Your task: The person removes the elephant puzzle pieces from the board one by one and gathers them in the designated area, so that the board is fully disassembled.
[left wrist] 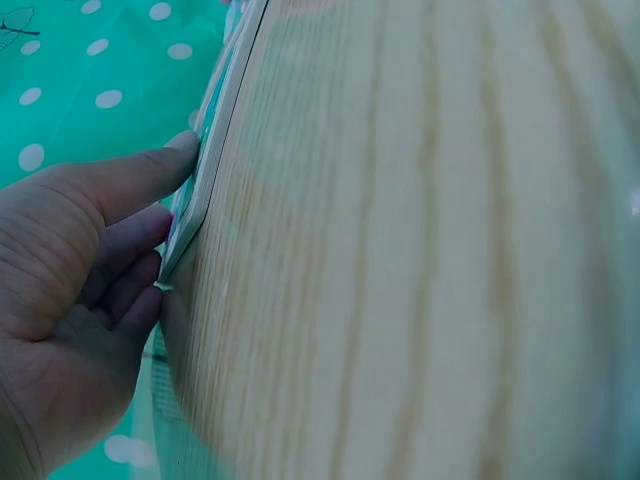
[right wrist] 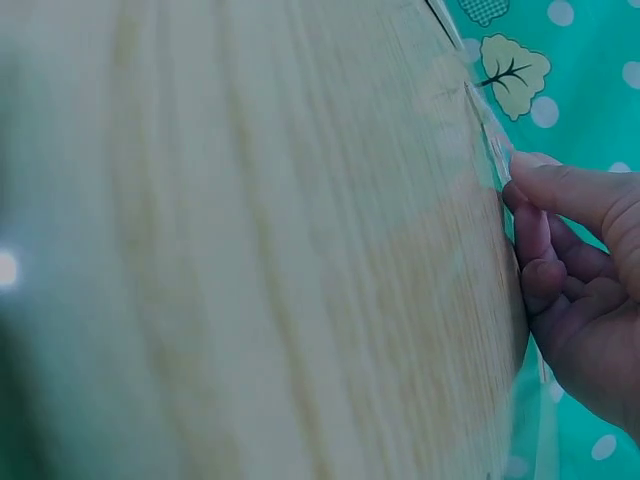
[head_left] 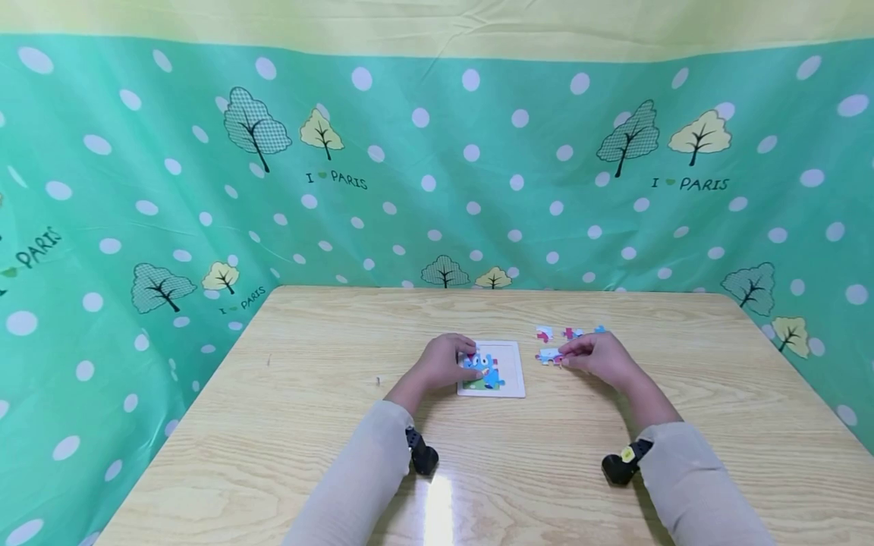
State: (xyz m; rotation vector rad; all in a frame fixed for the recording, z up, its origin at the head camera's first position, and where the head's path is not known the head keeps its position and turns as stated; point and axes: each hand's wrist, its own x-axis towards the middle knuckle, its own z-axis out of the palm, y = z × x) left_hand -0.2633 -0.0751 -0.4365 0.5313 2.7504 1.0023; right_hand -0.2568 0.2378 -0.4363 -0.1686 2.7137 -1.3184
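A square white puzzle tray lies near the middle of the table, partly filled with joined pieces showing a blue cartoon figure with white eyes. My left hand grips the tray's left side, its thumb over the pieces and its fingers farther back. In the left wrist view the thumb lies over the tray's face, with the other fingertips by the tray edge. To the right of the tray, my right hand pinches the right end of a white and pink puzzle piece at the tabletop. The fingers hide part of that piece.
Behind the right hand lie several loose puzzle pieces, among them a white and red piece and a blue piece. A tiny scrap lies left of the tray. The wooden table meets a green dotted curtain at the back.
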